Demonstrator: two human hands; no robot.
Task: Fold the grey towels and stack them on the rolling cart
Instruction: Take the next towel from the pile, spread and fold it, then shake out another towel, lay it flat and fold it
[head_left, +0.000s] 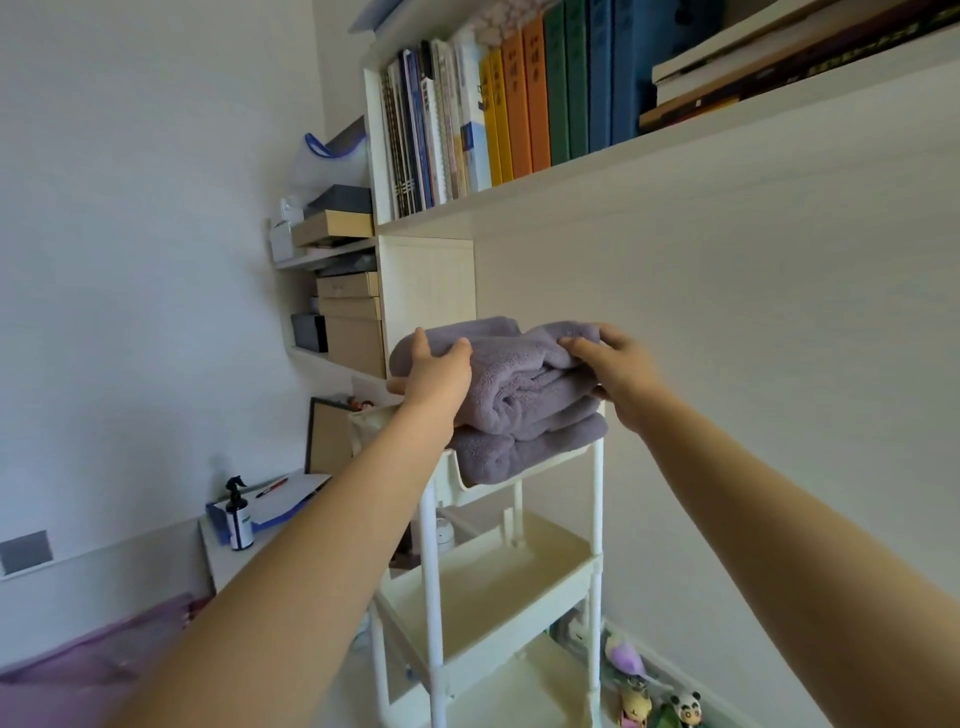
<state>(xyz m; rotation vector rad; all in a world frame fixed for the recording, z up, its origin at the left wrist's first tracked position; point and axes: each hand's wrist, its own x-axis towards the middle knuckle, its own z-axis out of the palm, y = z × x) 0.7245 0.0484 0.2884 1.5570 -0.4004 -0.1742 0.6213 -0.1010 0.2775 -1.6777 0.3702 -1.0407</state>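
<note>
Both hands' grip clasps plush folded grey towel (519, 379) atop plastic cart (597, 499): L hand (434, 371), R hand (615, 369).

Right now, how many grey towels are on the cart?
2. One folded grey towel lies on the cart's top tray; the other grey towel sits on it, held by both hands. More could be hidden between them.

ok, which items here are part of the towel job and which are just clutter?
In the job:
- top folded towel, gripped by left hand and right hand
- lower folded towel
- rolling cart

Lying about:
- books on the shelf
- cardboard boxes
- spray bottle
- panda toy
</note>
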